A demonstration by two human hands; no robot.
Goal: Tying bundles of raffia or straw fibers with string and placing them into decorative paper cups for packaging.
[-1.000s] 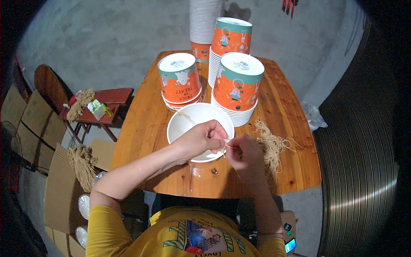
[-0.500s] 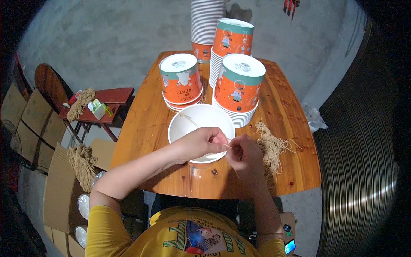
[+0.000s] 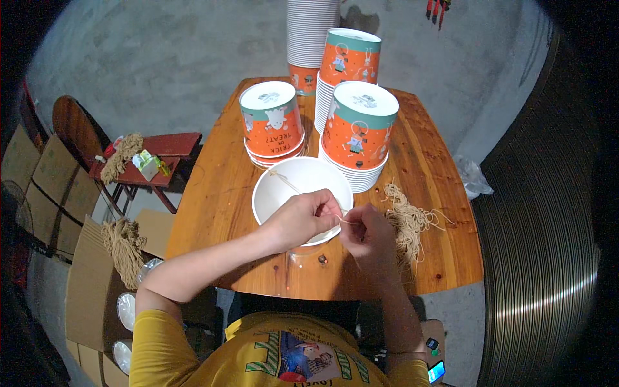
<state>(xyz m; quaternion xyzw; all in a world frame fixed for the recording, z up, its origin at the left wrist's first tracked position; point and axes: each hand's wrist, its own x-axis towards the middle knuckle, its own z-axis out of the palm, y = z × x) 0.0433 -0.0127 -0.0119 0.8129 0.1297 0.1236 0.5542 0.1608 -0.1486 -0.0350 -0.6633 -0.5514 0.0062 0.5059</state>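
Note:
A white paper bucket point(image 3: 271, 193) stands mouth up near the middle of the wooden table. A pale cord point(image 3: 287, 182) crosses its inside from the far wall toward my hands. Over the near right rim, my left hand point(image 3: 309, 216) pinches the cord between thumb and fingers. Close beside it, my right hand point(image 3: 369, 235) is closed on the cord's end, with a thin strand showing between the two hands. A loose heap of tan cords point(image 3: 409, 222) lies just right of my right hand.
Upside-down stacks of orange and green printed buckets point(image 3: 274, 122) point(image 3: 361, 129) stand behind the white one. A tall stack point(image 3: 314, 32) rises at the table's far edge. Left are a red bench point(image 3: 171, 147), cardboard boxes point(image 3: 87, 290) and a cord bundle point(image 3: 124, 245). A ribbed shutter point(image 3: 541, 258) stands right.
Both hands have shifted only slightly, still pinching the cord at the rim. The white bucket has barely moved.

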